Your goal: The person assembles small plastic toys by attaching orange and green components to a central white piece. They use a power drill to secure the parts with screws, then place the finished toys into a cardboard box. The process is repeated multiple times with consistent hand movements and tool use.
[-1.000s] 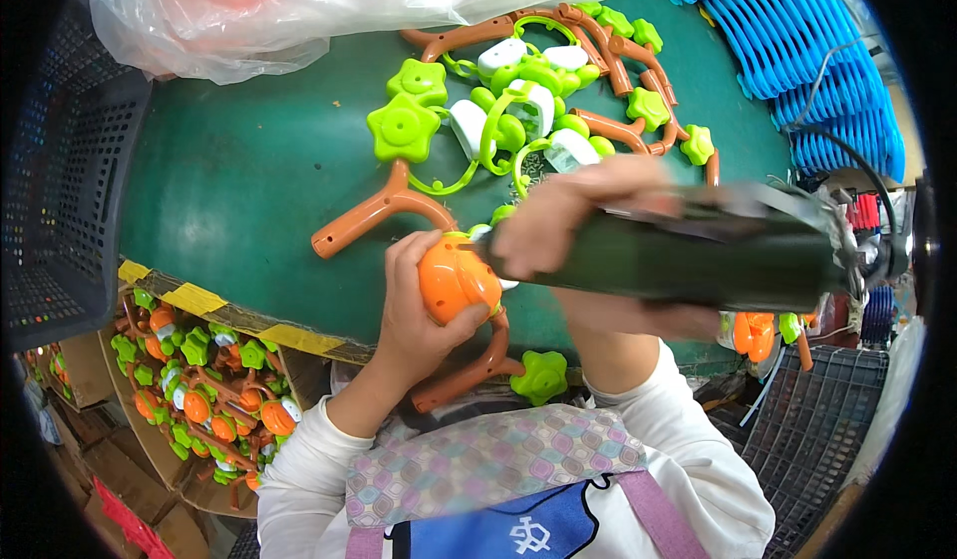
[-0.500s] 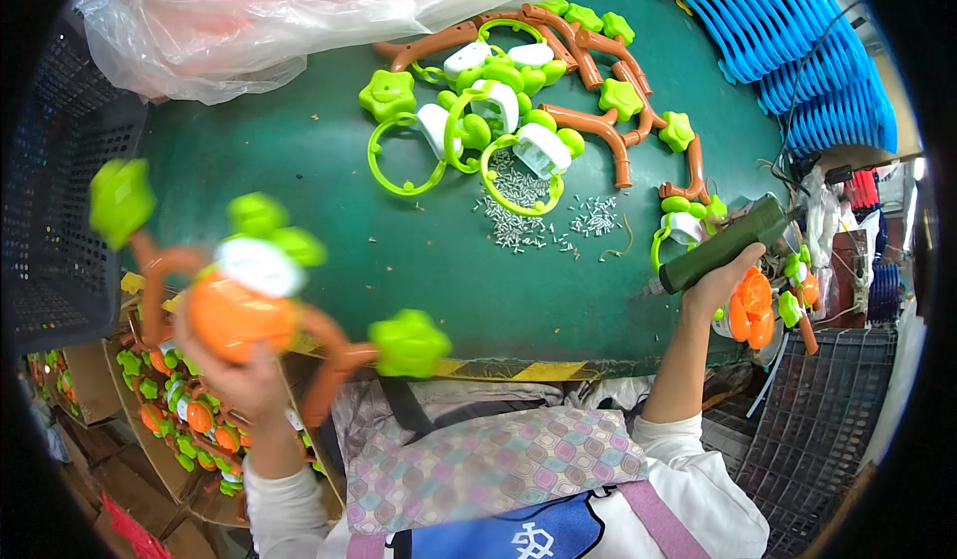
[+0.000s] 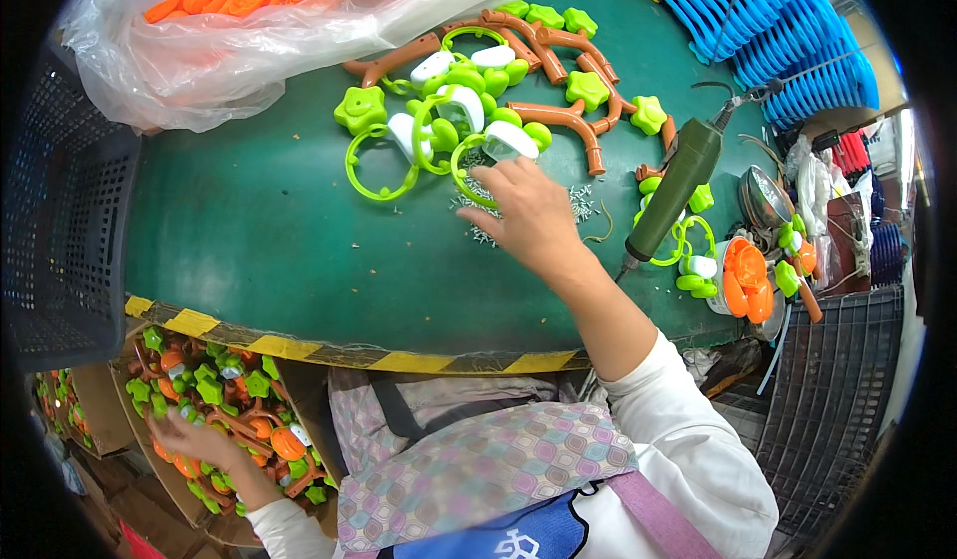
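Note:
Over the pile of screws [image 3: 581, 200] on the table, my right hand [image 3: 533, 210] reaches with fingers apart. Its fingertips are at a green ring with a white part [image 3: 510, 140]; whether they touch it I cannot tell. At the lower left, my left hand [image 3: 194, 439] is open above a cardboard box [image 3: 179, 474] full of orange, green and brown toy assemblies [image 3: 288, 443]. A dark green electric screwdriver [image 3: 676, 195] hangs upright at the right, tip down, held by neither hand. Further green rings [image 3: 382, 195] with white parts lie beside my right hand.
Brown branch-shaped pieces [image 3: 558, 116] and green stars [image 3: 361, 110] lie across the far table. Orange parts fill a plastic bag [image 3: 199, 61] at the far left. Blue racks [image 3: 738, 11] stand far right. A metal bowl [image 3: 766, 196] and a tub of orange parts [image 3: 748, 280] sit at right.
My left hand has let go of the orange-and-green toy assembly and dropped down over the box. My right hand has released the screwdriver and moved left to the rings.

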### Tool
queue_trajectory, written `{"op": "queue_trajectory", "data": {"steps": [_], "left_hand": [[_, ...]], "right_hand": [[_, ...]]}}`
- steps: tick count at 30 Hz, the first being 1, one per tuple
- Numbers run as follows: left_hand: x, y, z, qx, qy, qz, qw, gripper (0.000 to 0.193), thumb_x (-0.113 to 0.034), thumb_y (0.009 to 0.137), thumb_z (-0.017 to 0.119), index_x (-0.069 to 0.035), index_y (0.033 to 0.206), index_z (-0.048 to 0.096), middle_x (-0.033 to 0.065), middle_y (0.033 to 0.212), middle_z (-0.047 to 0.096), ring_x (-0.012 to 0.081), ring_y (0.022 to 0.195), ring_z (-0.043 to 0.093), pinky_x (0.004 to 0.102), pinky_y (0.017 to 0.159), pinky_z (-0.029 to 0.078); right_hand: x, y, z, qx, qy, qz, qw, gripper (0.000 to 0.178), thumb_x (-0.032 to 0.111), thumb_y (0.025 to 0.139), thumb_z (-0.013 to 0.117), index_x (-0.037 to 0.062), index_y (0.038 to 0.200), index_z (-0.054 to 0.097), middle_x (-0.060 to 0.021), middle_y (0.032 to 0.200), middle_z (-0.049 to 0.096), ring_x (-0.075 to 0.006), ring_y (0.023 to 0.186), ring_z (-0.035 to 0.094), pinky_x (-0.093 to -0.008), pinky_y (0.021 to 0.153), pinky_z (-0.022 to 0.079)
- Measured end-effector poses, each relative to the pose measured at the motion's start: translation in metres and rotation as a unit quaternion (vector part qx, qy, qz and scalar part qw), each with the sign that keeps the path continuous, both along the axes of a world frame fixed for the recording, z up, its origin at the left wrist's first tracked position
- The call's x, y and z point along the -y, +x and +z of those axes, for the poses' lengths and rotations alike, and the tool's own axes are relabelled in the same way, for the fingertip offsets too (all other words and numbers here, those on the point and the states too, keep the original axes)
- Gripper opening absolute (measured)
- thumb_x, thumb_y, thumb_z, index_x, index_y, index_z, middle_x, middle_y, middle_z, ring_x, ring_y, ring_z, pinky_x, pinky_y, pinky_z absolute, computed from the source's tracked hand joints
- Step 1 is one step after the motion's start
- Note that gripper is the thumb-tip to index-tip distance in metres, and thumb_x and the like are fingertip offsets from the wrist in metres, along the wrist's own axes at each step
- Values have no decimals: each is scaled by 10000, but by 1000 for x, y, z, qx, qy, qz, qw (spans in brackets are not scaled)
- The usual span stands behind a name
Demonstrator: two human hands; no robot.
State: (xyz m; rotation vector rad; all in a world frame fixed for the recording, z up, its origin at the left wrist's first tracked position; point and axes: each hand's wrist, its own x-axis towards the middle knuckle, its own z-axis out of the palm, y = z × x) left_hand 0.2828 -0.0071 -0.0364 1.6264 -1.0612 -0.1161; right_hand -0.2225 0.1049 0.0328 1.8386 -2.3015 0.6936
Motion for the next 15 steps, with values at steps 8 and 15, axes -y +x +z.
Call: {"op": "queue_trajectory", "data": {"steps": [8, 15], "left_hand": [[-36, -254, 46, -253, 190, -637, 703, 221, -110, 1022, 542, 20, 1184, 619, 115, 1053, 671, 181, 905, 675, 321, 819, 561], [-58, -298, 36, -573, 361, -639, 365, 445, -324, 1079, 461, 18, 1361, 502, 139, 1111, 676, 226, 989, 663, 378, 910, 532]], "right_hand": [[-42, 12, 10, 468, -245, -117, 841, 156, 178, 970, 676, 39, 1014, 619, -84, 1001, 688, -217, 867, 668, -359, 683, 558], [-99, 78, -2, 781, -141, 3, 609, 152, 105, 1024, 571, 22, 1144, 528, -152, 1022, 684, -236, 817, 703, -369, 738, 601]]}}
